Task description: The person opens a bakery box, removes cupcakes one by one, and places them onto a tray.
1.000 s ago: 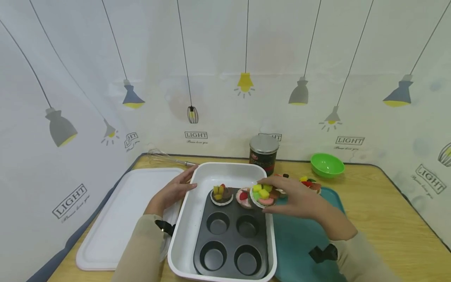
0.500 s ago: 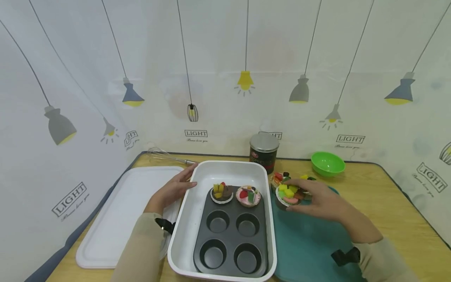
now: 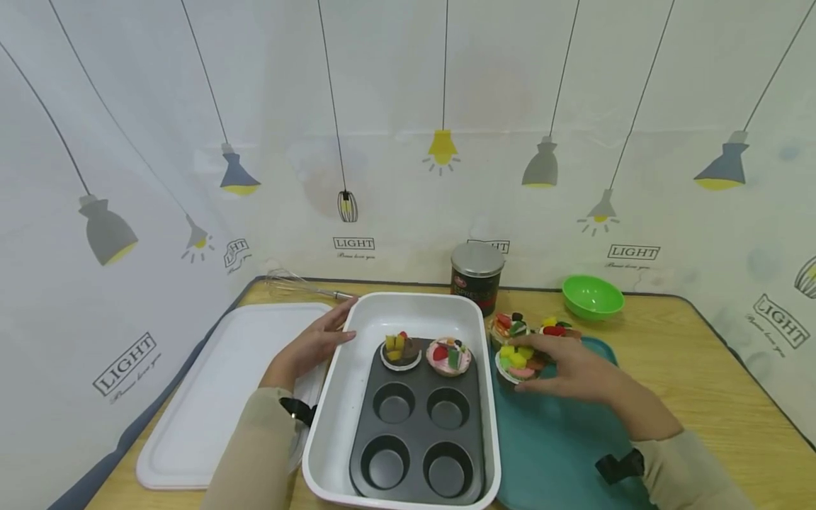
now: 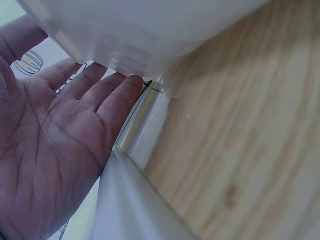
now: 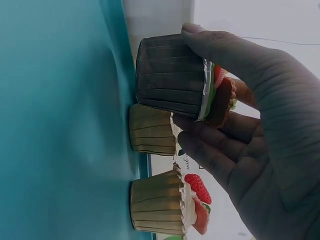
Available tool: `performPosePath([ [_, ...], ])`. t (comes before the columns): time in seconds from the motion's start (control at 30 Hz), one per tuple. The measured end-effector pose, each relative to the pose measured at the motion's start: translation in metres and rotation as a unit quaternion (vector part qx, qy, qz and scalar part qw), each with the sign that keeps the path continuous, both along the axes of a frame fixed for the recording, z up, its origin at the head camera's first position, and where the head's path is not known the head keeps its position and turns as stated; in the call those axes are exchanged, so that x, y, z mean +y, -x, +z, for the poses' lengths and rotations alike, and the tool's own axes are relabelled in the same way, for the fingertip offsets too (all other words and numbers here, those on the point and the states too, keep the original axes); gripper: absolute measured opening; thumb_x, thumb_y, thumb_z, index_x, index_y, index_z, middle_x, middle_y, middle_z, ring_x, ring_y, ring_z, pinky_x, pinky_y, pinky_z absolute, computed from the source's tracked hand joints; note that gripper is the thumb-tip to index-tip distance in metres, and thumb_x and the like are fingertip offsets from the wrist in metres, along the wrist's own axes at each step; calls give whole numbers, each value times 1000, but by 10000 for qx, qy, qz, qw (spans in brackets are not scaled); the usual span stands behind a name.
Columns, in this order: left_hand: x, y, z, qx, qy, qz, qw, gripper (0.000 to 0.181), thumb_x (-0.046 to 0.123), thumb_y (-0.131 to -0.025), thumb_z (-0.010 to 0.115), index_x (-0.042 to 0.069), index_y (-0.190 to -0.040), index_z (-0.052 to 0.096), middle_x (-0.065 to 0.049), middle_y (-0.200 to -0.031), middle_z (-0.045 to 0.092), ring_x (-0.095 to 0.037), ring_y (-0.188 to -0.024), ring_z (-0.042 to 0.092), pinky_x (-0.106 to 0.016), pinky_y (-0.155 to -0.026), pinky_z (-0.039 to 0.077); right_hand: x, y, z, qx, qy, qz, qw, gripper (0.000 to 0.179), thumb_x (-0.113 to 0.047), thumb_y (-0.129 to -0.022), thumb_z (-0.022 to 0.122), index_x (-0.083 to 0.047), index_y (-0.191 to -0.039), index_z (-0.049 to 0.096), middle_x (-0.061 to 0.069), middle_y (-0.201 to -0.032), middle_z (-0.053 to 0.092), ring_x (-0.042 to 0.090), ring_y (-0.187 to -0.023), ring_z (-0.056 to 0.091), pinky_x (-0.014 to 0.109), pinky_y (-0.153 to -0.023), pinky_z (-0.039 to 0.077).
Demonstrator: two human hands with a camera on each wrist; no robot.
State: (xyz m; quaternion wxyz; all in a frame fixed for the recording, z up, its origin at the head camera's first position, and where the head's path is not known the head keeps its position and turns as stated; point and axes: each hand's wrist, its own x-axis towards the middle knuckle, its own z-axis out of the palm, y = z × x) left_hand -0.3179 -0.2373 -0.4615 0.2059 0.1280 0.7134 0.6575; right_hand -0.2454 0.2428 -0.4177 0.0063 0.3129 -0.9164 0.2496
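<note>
In the head view my right hand (image 3: 567,368) grips a toy cupcake (image 3: 515,363) with yellow cubes and pink and green topping, close over the teal tray (image 3: 542,439). The right wrist view shows its dark pleated cup (image 5: 170,75) tilted between thumb and fingers, beside two cupcakes in tan cups. My left hand (image 3: 312,347) holds the left side of the white rectangular pan (image 3: 338,397), thumb over the rim and fingers against the outer wall. Inside the pan lies a dark muffin tin (image 3: 408,418); a brown cupcake (image 3: 401,352) and a pink cupcake (image 3: 449,355) sit in its back row.
Behind the held cupcake stand two more cupcakes, one strawberry-topped (image 3: 508,328) and one partly hidden (image 3: 557,328). At the back are a black coffee tin (image 3: 477,280), a green bowl (image 3: 593,297) and a whisk (image 3: 299,283). A white lid (image 3: 217,397) lies at left.
My right hand has carried the yellow-topped cupcake from over the pan's right rim rightward to the teal tray, most recently lowering slightly. The left hand has stayed on the pan.
</note>
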Motion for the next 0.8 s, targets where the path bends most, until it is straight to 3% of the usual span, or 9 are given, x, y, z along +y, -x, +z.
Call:
performPosePath([
  [0.33,2,-1,1,24,55,29,10000,78,15,-97,63,35,-161,22,5,-168,14,-22,-152,18,-50,-120,23,2,3,-7,-201,38,37,9998,74,-61,-79,78,-15,-135,61,-6,-115,66,5,-91,59,41,-81,56],
  [0.57,1,-2,1,-2,-33,-1,10000,79,17,-97,65,35,-161,23,6,-167,16,-22,-152,20,-50,-120,23,-1,2,-10,-271,-94,69,9996,75,-57,-79,80,-13,-137,61,-1,-128,64,9,-103,60,41,-88,54],
  [0.8,0,-2,0,15,-76,1,10000,77,14,-98,63,35,-160,24,6,-167,17,-21,-151,22,-49,-120,25,-1,3,-10,-297,-91,19,9995,73,-53,-78,82,-14,-136,61,-2,-126,65,9,-100,60,42,-87,54],
])
